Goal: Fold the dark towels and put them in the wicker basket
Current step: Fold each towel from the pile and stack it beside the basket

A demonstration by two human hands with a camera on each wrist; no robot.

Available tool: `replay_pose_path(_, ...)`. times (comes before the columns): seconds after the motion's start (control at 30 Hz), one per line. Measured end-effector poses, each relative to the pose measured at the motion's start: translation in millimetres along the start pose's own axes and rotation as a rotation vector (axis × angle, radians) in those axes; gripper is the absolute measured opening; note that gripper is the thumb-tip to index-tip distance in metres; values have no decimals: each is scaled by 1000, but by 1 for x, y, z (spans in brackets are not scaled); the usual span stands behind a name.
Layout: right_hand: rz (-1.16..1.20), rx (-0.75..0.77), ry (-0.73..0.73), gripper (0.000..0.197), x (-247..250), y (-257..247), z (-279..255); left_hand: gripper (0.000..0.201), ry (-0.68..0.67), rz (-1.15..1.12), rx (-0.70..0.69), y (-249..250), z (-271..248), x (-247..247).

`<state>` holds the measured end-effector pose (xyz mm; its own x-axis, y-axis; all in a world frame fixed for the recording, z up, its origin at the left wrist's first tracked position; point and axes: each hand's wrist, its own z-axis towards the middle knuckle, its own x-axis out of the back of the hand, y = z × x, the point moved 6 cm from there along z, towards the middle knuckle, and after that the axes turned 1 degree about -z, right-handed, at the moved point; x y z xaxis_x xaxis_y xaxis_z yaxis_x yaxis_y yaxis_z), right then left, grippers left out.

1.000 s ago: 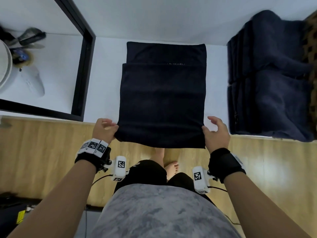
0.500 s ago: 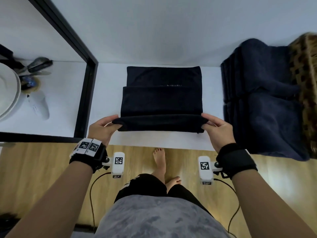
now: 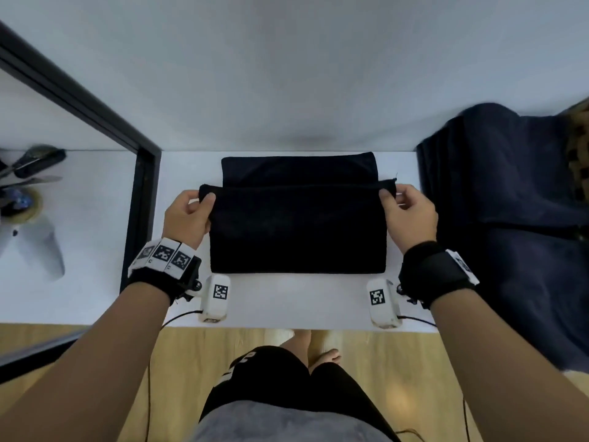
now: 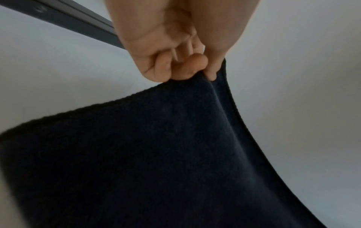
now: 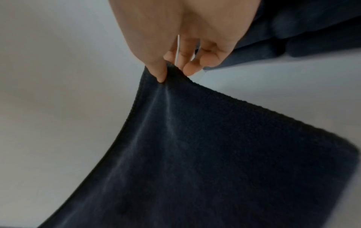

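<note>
Both hands, left hand (image 3: 186,218) and right hand (image 3: 409,212), pinched the towel (image 3: 298,231) corners; soft, probably light cloth was best held there.

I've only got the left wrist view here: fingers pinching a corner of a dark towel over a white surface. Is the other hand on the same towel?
Observer: Yes. The right hand pinches the opposite corner of the same towel, mirroring the left hand.
Reviewer: How far along is the fold?
Observer: In the head view the held edge sits short of the towel's far edge; a strip of the lower layer shows beyond it.
Reviewer: Any sign of the basket?
Observer: Only a sliver of the wicker basket shows at the right frame edge, beyond a heap of dark towels.
</note>
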<state>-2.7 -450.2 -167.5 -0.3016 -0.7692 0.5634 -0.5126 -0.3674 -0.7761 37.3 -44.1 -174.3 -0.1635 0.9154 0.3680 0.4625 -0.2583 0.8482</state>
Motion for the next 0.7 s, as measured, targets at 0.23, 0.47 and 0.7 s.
replay_pose_path(0.23, -137, -20, 10, 22, -25, -26, 68, 21, -33, 200, -39, 20, 71, -23)
replay_pose_path(0.47, -327, -125, -92, 23, -47, -16, 98, 25, -44, 652, -46, 17, 107, -42)
replay_pose_path(0.7, -258, -104, -121, 23, -61, -22, 111, 19, -73, 531, 68, 20, 117, -56)
